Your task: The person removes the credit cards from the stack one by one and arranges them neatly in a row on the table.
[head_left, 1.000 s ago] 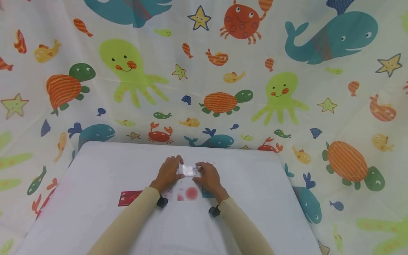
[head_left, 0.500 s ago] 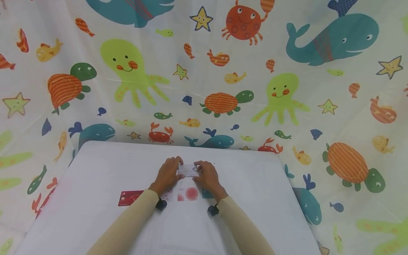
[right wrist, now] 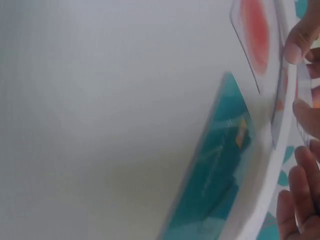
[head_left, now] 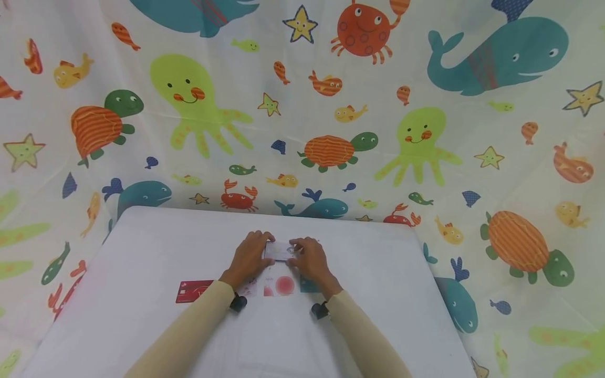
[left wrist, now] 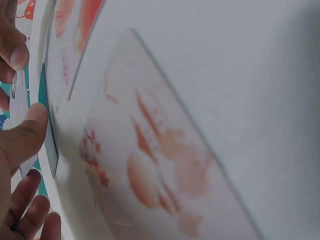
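A whitish card with faint print is held level between both hands, near the middle of the table. My left hand pinches its left end, thumb on the near edge and fingers on the far edge. My right hand grips the right end the same way, its fingers covering that part of the print. Seen from the left wrist, the card appears edge-on between the thumbs. Just below the hands lies a card with a red circle. A teal card lies under the right wrist.
A red bank card lies by the left forearm, which overlaps its right end. Another card with pinkish-brown print lies partly hidden under the left wrist. The white table ends at a curtain printed with sea animals.
Both hands stay almost where they were, still holding the card. The bright glare on the card's face has faded, and its print shows more clearly.
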`<move>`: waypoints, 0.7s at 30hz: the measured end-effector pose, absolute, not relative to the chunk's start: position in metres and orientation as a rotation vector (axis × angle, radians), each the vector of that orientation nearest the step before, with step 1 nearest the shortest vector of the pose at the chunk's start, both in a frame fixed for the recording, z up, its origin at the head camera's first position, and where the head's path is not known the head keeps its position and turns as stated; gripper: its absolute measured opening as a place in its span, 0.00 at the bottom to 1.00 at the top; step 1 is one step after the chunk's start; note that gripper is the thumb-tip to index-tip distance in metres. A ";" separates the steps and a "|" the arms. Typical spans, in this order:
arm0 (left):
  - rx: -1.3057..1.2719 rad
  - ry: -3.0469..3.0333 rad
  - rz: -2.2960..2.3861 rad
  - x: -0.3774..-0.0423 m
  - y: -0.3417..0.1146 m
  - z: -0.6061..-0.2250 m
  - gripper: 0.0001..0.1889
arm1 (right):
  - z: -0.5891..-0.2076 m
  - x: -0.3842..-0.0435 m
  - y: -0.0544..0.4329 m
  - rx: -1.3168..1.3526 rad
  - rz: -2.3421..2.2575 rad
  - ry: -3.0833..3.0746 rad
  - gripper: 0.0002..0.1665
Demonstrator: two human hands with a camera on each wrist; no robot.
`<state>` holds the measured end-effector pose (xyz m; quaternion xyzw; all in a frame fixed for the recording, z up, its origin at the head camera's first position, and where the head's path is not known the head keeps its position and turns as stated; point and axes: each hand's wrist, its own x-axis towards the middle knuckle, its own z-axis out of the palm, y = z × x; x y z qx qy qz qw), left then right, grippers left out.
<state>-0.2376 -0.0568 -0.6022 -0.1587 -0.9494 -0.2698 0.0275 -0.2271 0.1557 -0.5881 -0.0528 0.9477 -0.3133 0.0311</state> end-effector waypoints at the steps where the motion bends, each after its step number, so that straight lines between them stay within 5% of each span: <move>1: -0.494 -2.924 -0.831 -0.237 -0.057 -0.602 0.32 | -0.587 -0.228 0.157 -0.177 -0.964 2.917 0.29; 21: -0.536 -2.862 -0.878 -0.226 -0.039 -0.589 0.30 | -0.577 -0.220 0.183 -0.257 -0.963 2.930 0.35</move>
